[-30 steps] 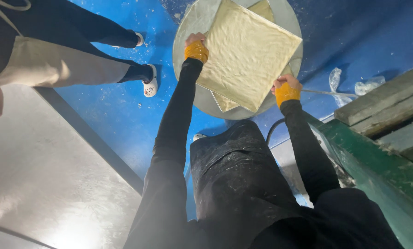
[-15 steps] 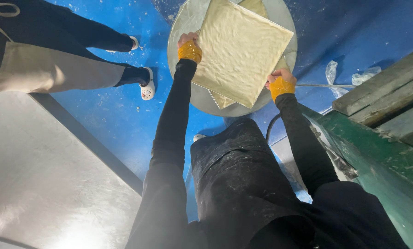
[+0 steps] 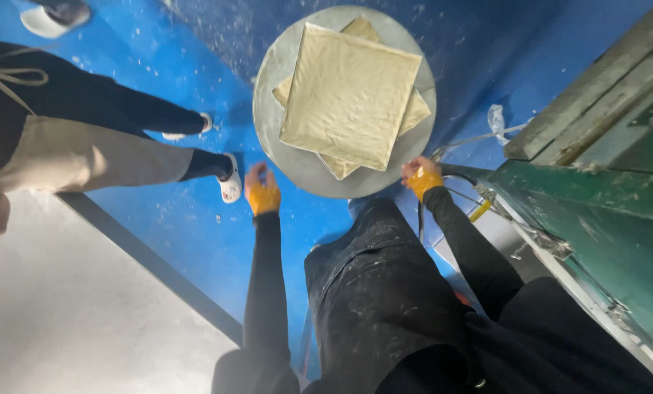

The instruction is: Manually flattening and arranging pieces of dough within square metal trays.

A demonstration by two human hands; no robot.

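Blue floor [image 3: 195, 226]: it fills the middle of our view, dusted white in places, and the tray sits on it.
Tray [image 3: 297, 164]: round and grey, our landmark for the rest; it lies flat, straight ahead of us, past our apron.
Top sheet [image 3: 350, 95]: a pale yellow square of dough resting flat on the tray, near its centre, one corner toward our right hand.
Lower sheet [image 3: 414, 113]: a second square under the first, turned at another angle, so that only its corners peek out on several sides.
Left hand [image 3: 262, 191]: in an orange glove, just off the tray's near left edge and clear of it, over the floor. Fingers look loosely curled and hold nothing.
Right hand [image 3: 421, 176]: also orange-gloved, at the tray's near right rim. We cannot tell whether it touches the rim; the fingers are bent and we see nothing pinched between them.
Apron [image 3: 377, 292]: black and flour-specked, nearer to us than the tray, between our two black sleeves.
Other person [image 3: 86, 138]: left of the tray, standing on the floor in a beige apron, dark trousers and white shoes.
Green machine [image 3: 603, 219]: right of the tray, its scuffed edge running beside our right arm.
Steel surface [image 3: 71, 314]: left of the tray and nearer to us, a bright metal sheet.
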